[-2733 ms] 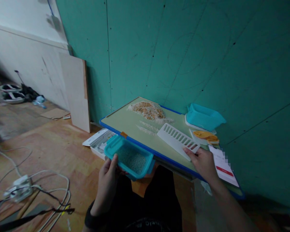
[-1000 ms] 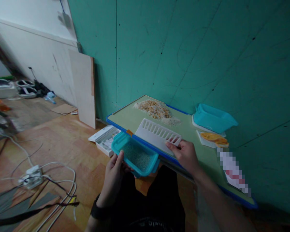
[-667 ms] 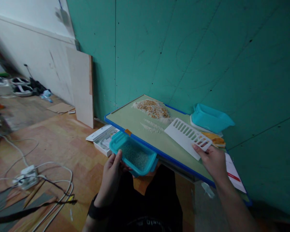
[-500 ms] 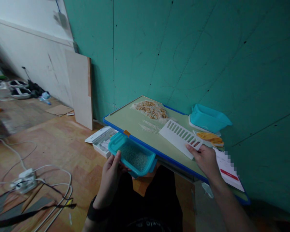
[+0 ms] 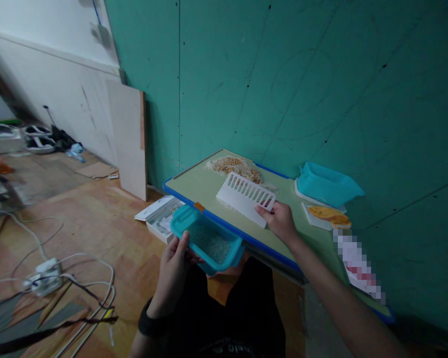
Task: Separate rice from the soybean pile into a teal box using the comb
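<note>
My left hand grips the near left rim of a turquoise plastic tub, held at the blue edge of the small table. Pale grains cover the tub's bottom. In my right hand is a white slotted plastic panel, pinched at its right end and angled over the tabletop. Behind the panel lies a pile of yellow kernels mixed with pale grains. The panel hides part of the tabletop and the loose pale grains there.
A second turquoise tub stands at the table's back right, near a folded yellow cloth and a blurred printed sheet. An open white box sits below the left edge. Cables and a power strip lie on the floor.
My right hand has moved the white slotted panel left across the table, over the thin streak of pale grains and closer to the pile. My left hand and its tub stay nearly still.
</note>
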`<state>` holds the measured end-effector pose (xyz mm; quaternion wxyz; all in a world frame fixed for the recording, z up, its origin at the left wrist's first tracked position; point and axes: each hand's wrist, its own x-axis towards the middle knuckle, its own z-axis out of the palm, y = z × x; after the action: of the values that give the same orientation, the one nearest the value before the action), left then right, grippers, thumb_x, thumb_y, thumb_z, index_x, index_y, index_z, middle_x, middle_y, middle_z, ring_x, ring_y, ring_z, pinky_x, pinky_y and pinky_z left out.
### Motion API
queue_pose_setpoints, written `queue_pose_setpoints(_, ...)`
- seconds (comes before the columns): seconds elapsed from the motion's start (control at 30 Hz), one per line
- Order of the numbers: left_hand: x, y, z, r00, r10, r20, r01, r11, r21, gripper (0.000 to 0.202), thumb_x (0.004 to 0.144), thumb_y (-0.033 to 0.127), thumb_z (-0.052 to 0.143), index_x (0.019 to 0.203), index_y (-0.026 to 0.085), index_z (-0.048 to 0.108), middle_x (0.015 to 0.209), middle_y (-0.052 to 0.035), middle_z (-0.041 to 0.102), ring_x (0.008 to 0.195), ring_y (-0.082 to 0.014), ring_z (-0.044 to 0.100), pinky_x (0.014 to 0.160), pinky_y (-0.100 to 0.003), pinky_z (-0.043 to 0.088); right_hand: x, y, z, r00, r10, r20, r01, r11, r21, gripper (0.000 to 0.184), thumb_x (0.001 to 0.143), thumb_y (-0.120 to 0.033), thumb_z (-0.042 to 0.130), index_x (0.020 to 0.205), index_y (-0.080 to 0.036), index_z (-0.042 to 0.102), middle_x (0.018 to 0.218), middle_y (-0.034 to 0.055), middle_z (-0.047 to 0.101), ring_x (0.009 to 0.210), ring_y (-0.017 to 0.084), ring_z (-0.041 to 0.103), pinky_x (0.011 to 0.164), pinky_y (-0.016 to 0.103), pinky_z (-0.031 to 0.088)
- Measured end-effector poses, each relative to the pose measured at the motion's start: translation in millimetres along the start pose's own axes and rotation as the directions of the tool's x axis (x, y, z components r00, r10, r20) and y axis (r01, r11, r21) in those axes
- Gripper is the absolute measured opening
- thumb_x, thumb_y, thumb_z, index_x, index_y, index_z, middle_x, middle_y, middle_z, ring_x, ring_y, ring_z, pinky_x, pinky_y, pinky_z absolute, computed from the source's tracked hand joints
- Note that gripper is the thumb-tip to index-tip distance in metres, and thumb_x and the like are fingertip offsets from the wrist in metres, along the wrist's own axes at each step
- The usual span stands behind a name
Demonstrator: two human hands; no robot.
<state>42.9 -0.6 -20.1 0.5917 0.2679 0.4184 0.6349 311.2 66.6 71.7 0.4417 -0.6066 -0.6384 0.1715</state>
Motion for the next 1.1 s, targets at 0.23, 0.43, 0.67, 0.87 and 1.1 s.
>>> queue_pose_setpoints(0.23,0.5,6.1,1.0,1.0,-0.01,0.017,0.01,1.0,0.0,0.043,0.074,0.058,0.08,0.07,0.02,0.06,0.051,0.004,0.062,0.042,-0.0132,0.06,0.045,-0.023,0.051,14.6,-7.0,21.0,0.99,0.069,0.119,-0.096,0.965,0.243,0.035,0.064,-0.049,0.078,0.072,-0.015,0.074,0.076,0.0093,0.077,0.069,0.026,0.07,0.064,0.034,0.054)
queue_pose_setpoints(0.43,-1.6,7.7,2.0,0.999,-0.033,0.016,0.034,0.999,-0.026,0.043,0.072,0.057,0.082,0.07,0.02,0.06,0.051,0.0025,0.064,0.042,-0.0138,0.06,0.045,-0.023,0.051,3.1,-16.4,25.4,0.963,0.147,0.225,-0.227,0.892,0.39,0.039,0.059,-0.049,0.085,0.074,-0.015,0.075,0.076,0.0082,0.077,0.068,0.025,0.07,0.063,0.034,0.054)
queue_pose_setpoints(0.67,-0.8,8.7,3.7,0.999,-0.04,0.011,0.04,0.998,-0.039,0.046,0.068,0.058,0.084,0.068,0.019,0.06,0.05,0.0016,0.064,0.041,-0.0134,0.059,0.044,-0.023,0.05,-6.7,-25.4,29.7,0.938,0.24,0.249,-0.337,0.795,0.505,0.041,0.05,-0.047,0.09,0.073,-0.016,0.074,0.074,0.0077,0.077,0.065,0.024,0.069,0.062,0.034,0.054)
queue_pose_setpoints(0.87,-1.1,9.4,3.4,0.999,-0.043,0.012,0.044,0.998,-0.052,0.046,0.068,0.058,0.084,0.068,0.019,0.06,0.051,0.0018,0.064,0.042,-0.0134,0.06,0.044,-0.023,0.05,-4.1,-31.7,13.1,0.932,0.254,0.26,-0.354,0.795,0.493,0.047,0.05,-0.05,0.091,0.077,-0.014,0.076,0.077,0.009,0.077,0.066,0.025,0.07,0.059,0.033,0.055)
queue_pose_setpoints(1.1,-0.5,5.9,0.6,1.0,-0.01,0.016,0.01,1.0,-0.015,0.045,0.072,0.058,0.082,0.067,0.02,0.059,0.052,0.0025,0.062,0.043,-0.0138,0.061,0.045,-0.023,0.052,29.6,-1.8,-14.1,0.992,0.123,0.01,-0.12,0.939,0.323,0.052,0.058,-0.056,0.085,0.087,-0.013,0.077,0.089,0.0116,0.079,0.077,0.028,0.074,0.065,0.036,0.057)
